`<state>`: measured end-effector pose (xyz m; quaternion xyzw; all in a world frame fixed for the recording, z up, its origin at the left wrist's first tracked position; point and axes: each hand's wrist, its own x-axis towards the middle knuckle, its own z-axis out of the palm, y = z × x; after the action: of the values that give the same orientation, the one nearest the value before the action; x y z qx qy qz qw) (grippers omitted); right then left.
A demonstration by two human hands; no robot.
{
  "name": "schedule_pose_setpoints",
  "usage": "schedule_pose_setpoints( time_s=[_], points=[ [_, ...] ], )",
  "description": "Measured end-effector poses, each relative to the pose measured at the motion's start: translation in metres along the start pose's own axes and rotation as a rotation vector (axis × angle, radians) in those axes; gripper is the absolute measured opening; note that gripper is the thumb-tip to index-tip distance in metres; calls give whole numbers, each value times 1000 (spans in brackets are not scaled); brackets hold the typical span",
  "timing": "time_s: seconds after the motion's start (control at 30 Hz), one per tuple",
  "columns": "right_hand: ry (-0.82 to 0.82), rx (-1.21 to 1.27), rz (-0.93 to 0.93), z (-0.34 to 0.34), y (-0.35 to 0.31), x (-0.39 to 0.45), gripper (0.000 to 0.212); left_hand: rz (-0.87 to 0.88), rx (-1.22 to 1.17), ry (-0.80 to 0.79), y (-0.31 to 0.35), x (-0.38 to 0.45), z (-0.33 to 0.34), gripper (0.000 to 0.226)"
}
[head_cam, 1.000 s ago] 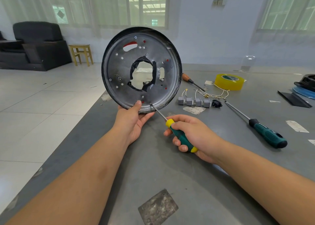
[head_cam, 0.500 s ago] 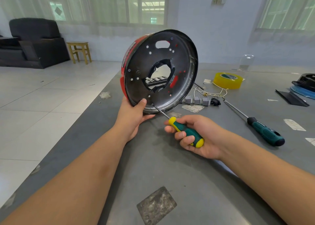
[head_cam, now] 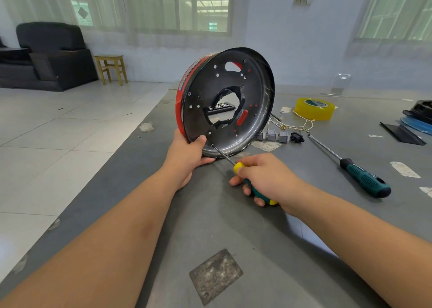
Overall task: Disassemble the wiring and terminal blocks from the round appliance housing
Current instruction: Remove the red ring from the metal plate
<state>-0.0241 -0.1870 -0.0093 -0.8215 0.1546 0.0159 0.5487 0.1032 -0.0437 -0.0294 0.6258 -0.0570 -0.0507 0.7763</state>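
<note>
The round housing [head_cam: 254,92], a dark metal pan with a red outer wall and a torn central hole, stands on edge on the grey table [head_cam: 210,226]. My left hand [head_cam: 187,156] grips its lower rim, thumb on the inner face. My right hand [head_cam: 266,179] holds a small green-and-yellow screwdriver [head_cam: 238,167], whose tip touches the housing's inner face near the bottom rim. Behind the housing, on the table, lie the grey terminal blocks [head_cam: 277,136] with pale wires [head_cam: 297,125] and a black socket [head_cam: 297,137].
A long green-handled screwdriver [head_cam: 360,177] lies to the right. A yellow tape roll [head_cam: 314,109] sits behind the wires. Black and blue parts [head_cam: 416,120] are at the far right edge. The table's left edge drops to a tiled floor. A black remote-like part [head_cam: 221,108] shows through the hole.
The housing has turned and tilted so its red outer wall now faces left, and it sits further right. My right hand has rolled over the screwdriver handle.
</note>
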Motion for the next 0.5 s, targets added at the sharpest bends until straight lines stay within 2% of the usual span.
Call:
schedule_pose_setpoints(
  time_s=[0.13,0.23,0.27,0.37,0.43,0.5],
  points=[
    [120,-355,-179,5,0,-2,20,-4,-8,0,0,1,-1,33],
    [264,-813,-340,7,1,-10,22,-13,-16,5,0,1,-1,34],
    [323,-968,-384,8,2,-14,27,-13,-13,3,0,1,-1,34],
    [404,-1383,-566,16,9,-22,68,-9,-9,3,0,0,0,33],
    [424,-1460,-610,17,9,-22,72,-6,-34,14,0,-1,0,30],
    [445,-1369,-607,17,7,-20,60,-3,-81,36,1,-2,-1,28]
  ],
)
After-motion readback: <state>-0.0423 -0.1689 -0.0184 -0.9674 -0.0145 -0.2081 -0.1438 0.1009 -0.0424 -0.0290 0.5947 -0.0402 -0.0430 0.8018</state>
